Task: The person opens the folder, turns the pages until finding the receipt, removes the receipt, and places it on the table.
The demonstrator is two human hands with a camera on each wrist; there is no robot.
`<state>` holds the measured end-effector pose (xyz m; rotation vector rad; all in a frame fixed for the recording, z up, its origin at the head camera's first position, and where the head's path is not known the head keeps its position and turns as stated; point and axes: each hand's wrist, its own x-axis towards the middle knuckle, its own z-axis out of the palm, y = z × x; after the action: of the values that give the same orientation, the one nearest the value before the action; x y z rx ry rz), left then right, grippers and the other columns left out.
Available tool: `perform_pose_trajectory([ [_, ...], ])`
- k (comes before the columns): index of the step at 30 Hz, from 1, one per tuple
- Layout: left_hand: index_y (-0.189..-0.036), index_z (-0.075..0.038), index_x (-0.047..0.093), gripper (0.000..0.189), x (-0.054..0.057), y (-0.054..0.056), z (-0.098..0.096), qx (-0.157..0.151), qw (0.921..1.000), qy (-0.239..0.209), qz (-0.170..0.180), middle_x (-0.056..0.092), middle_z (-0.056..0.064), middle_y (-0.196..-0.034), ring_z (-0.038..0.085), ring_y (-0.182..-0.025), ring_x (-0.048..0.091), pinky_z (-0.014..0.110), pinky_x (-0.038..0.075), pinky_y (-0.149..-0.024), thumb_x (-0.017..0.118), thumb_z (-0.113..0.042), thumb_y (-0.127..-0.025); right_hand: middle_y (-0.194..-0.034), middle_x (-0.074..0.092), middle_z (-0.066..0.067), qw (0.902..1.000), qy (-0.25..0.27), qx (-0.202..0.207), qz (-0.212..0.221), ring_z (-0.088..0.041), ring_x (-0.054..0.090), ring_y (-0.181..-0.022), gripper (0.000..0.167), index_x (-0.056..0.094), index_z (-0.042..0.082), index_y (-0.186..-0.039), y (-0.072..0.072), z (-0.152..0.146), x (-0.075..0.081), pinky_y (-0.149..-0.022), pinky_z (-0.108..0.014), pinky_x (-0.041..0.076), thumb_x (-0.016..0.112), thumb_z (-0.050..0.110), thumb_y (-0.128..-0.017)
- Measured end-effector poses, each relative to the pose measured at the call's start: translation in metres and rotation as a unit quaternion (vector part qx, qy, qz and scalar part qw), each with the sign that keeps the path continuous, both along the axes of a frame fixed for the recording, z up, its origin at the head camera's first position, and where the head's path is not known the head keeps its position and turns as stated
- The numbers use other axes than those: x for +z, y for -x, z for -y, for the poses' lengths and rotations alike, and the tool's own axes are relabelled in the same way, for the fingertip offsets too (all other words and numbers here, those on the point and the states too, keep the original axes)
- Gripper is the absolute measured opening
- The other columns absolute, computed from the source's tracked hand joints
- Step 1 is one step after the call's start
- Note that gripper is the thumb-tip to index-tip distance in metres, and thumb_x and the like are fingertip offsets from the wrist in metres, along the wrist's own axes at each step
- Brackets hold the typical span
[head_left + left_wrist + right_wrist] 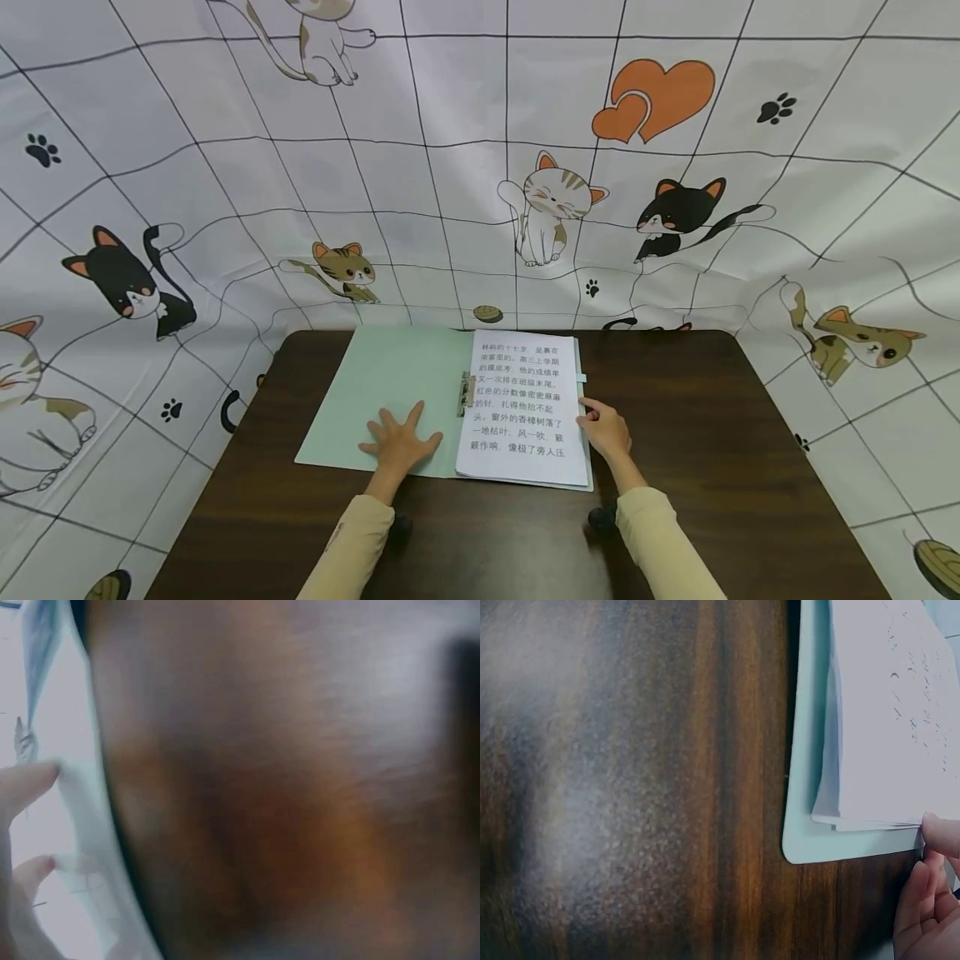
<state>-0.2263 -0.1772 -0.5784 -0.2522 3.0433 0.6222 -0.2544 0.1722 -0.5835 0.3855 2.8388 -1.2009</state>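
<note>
Nearest, at lower centre: left hand (397, 446), fingers spread, resting on the left cover of the pale green folder (390, 375). Right hand (609, 432), fingers bent, pinches the right edge of the printed sheets (517, 408). Folder lies spread at frame centre on the dark wood bench (675, 400); metal clip (465, 394) at the sheets' left edge. Beyond, across the upper frame: cat-print sheeting (465, 92).

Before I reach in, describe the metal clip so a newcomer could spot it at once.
On the dark brown table lies an open pale green folder with white printed sheets on its right side. At those sheets' left edge, around mid-height, sits the metal clip, small and metallic where its neighbours are flat and pale.
</note>
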Motion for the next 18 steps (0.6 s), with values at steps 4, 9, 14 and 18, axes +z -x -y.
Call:
perform_pose_trajectory([
  [4,-0.153,-0.024,0.032,0.093,0.0078,0.0035,-0.0016,-0.015,0.9969,-0.014,0.075,0.006,0.044,-0.152,0.071,-0.135,0.006,0.088,0.015,-0.092,0.070,-0.061,-0.077,-0.089,0.062,-0.001,1.0000,-0.008,0.000,0.001,-0.019,0.052,-0.074,0.039,0.064,0.019,-0.129,0.0026,-0.0022,-0.0014,-0.056,-0.028,0.032,0.064,0.023,-0.090],
  [9,-0.156,-0.026,0.022,0.113,0.0111,0.0017,-0.0012,-0.017,0.9918,-0.031,0.123,-0.008,0.042,-0.154,0.069,-0.138,-0.007,0.087,0.006,-0.097,0.074,-0.070,-0.066,-0.089,0.062,-0.002,0.9998,-0.017,0.001,-0.004,-0.020,0.055,-0.077,0.038,0.064,0.018,-0.129,0.0054,-0.0011,-0.0031,-0.057,-0.028,0.034,0.063,0.023,-0.091],
  [14,-0.156,-0.027,0.020,0.119,0.0089,0.0023,-0.0049,-0.014,0.9908,-0.039,0.129,-0.011,0.041,-0.154,0.068,-0.138,-0.010,0.087,0.004,-0.097,0.074,-0.075,-0.062,-0.091,0.064,-0.004,0.9992,-0.036,0.000,-0.017,-0.022,0.058,-0.082,0.036,0.065,0.016,-0.128,0.0061,-0.0017,-0.0029,-0.059,-0.029,0.035,0.060,0.024,-0.092],
  [18,-0.157,-0.028,0.017,0.125,0.0077,0.0037,-0.0069,-0.012,0.9891,-0.042,0.141,-0.014,0.040,-0.154,0.067,-0.138,-0.013,0.087,0.002,-0.097,0.075,-0.076,-0.058,-0.095,0.065,-0.006,0.9987,-0.043,0.001,-0.028,-0.023,0.058,-0.082,0.035,0.066,0.016,-0.126,0.0053,-0.0017,-0.0054,-0.060,-0.030,0.038,0.058,0.027,-0.094],
])
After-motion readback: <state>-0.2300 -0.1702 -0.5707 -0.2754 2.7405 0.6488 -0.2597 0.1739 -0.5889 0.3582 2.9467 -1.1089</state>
